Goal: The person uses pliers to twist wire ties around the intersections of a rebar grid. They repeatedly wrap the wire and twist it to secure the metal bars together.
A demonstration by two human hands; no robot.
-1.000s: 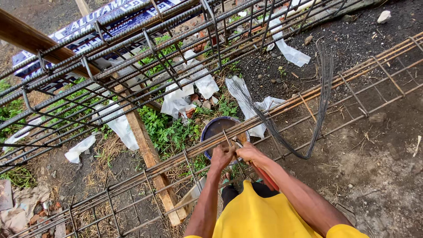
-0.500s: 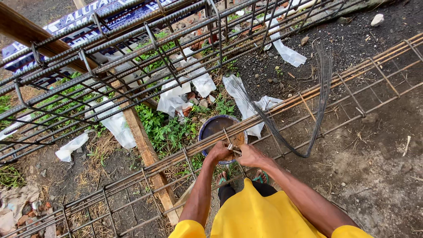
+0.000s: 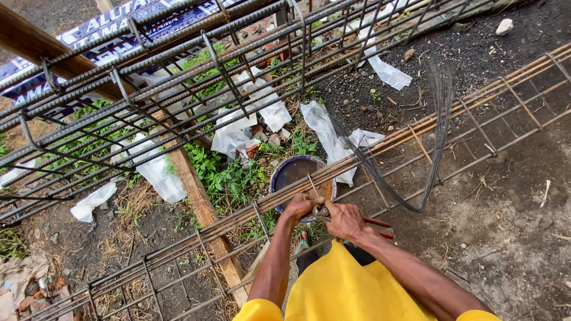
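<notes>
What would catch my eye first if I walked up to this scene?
Probably the two hands, left hand and right hand, meeting at bottom centre on a long cage of steel bars, the right gripping red-handled pliers. Beside them a bundle of thin wire loops over the cage, and a round dark bucket sits just beyond among green weeds.

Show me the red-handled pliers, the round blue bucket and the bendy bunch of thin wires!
red-handled pliers (image 3: 376, 224), head view, on a red handle.
round blue bucket (image 3: 281, 174), head view, on its rim.
bunch of thin wires (image 3: 439, 128), head view, on the right strand.

gaps between rebar cage (image 3: 416, 134) bars
</notes>
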